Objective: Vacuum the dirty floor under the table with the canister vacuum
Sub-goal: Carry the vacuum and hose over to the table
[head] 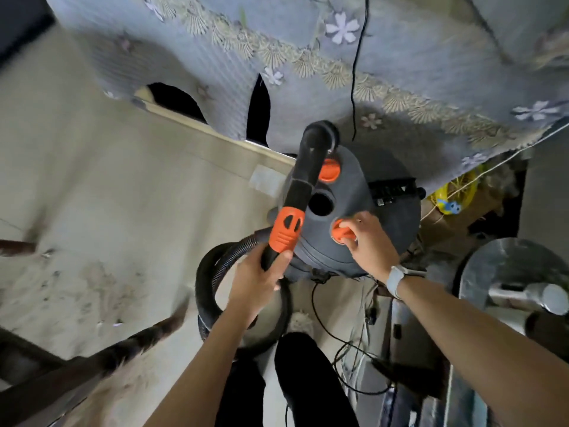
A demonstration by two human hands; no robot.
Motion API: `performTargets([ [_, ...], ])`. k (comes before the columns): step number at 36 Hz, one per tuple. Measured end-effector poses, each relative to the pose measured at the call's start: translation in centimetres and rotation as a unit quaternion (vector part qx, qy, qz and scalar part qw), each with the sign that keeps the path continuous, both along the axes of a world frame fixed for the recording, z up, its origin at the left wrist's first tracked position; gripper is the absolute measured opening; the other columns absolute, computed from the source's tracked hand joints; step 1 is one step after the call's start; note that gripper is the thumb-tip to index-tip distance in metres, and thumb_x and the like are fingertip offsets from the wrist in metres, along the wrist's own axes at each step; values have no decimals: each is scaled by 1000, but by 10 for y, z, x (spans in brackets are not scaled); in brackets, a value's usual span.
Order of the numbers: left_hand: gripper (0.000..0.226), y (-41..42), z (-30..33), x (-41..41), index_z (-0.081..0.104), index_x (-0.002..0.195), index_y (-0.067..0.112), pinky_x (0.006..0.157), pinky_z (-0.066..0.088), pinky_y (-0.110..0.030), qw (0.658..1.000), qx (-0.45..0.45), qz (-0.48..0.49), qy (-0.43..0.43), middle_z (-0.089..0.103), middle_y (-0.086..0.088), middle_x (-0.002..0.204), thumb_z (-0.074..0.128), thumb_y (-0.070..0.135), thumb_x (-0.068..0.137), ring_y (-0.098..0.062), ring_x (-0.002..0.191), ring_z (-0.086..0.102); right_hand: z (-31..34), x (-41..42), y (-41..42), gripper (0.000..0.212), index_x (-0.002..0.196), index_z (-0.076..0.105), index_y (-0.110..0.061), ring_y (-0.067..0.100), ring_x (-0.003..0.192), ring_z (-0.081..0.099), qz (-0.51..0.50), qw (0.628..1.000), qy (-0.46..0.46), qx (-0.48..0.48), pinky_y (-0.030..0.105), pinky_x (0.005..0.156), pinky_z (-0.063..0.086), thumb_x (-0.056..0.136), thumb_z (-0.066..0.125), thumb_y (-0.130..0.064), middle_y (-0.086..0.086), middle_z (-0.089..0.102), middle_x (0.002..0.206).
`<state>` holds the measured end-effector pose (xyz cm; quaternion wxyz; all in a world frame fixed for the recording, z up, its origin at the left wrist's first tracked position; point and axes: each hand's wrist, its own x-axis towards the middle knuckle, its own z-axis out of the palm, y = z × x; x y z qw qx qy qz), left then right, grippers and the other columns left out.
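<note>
I grip the wand (295,211) in my left hand (257,282) to keep it ready, while my right hand (368,241) fingers pinch the orange knob (340,232) on the vacuum (348,192) standing beside the covered bench (400,72), probably for switching on.

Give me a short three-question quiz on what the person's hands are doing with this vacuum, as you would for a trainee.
1. True or false: the left hand grips the black wand just below its orange collar.
2. Which does the right hand hold? A) the hose B) an orange knob on the canister C) the tablecloth
3. Fill in: the ribbed hose lies in a ____ on the floor beside the canister vacuum.

Key: 1 true; 2 B, the fingers curl over the orange knob; 3 loop.
</note>
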<state>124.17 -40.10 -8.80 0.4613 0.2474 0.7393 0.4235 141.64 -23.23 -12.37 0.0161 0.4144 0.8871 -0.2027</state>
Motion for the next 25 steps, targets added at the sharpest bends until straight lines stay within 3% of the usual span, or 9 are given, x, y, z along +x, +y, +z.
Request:
performTargets([
  [3, 18, 14, -2, 5, 54, 77, 23, 55, 42, -25, 998, -4, 61, 5, 58, 2, 60, 59, 30, 92, -13, 49, 52, -1, -2, 10, 25, 103, 66, -4, 36, 98, 49, 29, 999, -20, 8, 45, 77, 49, 79, 67, 1, 18, 54, 106],
  [10, 24, 19, -4, 4, 54, 79, 13, 64, 49, -46, 994, -42, 92, 40, 62, -12, 62, 58, 33, 92, -19, 51, 54, -5, -2, 23, 22, 92, 67, -7, 34, 82, 52, 100, 995, -26, 14, 48, 69, 50, 72, 77, -11, 12, 57, 89],
  [15, 26, 18, -6, 16, 54, 79, 10, 65, 48, -41, 992, -63, 100, 45, 61, -8, 61, 60, 32, 92, -14, 48, 53, -9, 8, 13, 38, 88, 59, 0, 40, 81, 56, -8, 999, 47, 24, 44, 69, 51, 62, 85, -8, 19, 55, 88],
  [20, 23, 19, -6, 24, 54, 78, 9, 65, 48, -38, 991, -62, 111, 47, 60, -4, 59, 60, 28, 91, -13, 47, 53, -9, 10, 0, 36, 80, 59, -2, 41, 76, 56, -114, 992, 41, 39, 44, 68, 46, 68, 85, -25, 17, 62, 77],
  [25, 21, 19, -5, 23, 54, 79, 10, 64, 48, -36, 991, -61, 108, 49, 59, -2, 60, 59, 28, 91, -11, 47, 52, -9, 7, 4, 32, 94, 62, -4, 38, 81, 57, -95, 994, 29, 51, 43, 72, 44, 76, 78, -25, 15, 66, 84],
])
